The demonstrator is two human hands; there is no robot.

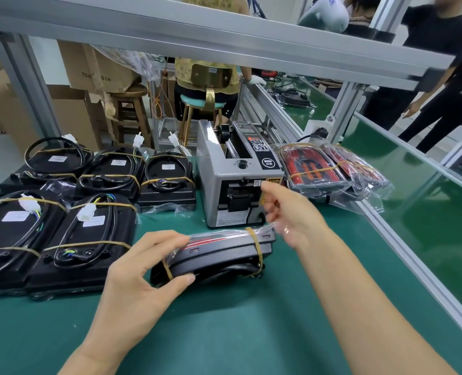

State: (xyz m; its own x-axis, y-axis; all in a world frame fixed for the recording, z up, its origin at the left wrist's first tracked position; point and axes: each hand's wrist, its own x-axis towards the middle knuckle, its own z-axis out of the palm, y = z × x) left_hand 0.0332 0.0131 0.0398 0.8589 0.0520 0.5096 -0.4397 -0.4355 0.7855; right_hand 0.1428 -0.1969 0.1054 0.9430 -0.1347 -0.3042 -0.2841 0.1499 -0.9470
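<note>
My left hand (pixel 143 269) grips the left end of a black and red lamp unit (pixel 219 253). The unit is wrapped in a clear bag, bound with two rubber bands, and held on edge just above the green mat (pixel 224 334). My right hand (pixel 292 212) is raised in front of a grey tape dispenser (pixel 238 185). Its index fingertip is at a short strip of tape (pixel 257 183) sticking out of the outlet. The other fingers are loosely curled and I see nothing held in them.
Several black units (pixel 89 239) with cables and white connectors, bound with rubber bands, lie at the left. Bagged red units (pixel 332 171) are stacked right of the dispenser. An aluminium rail (pixel 386 231) borders a green conveyor (pixel 427 198). People stand and sit beyond the frame.
</note>
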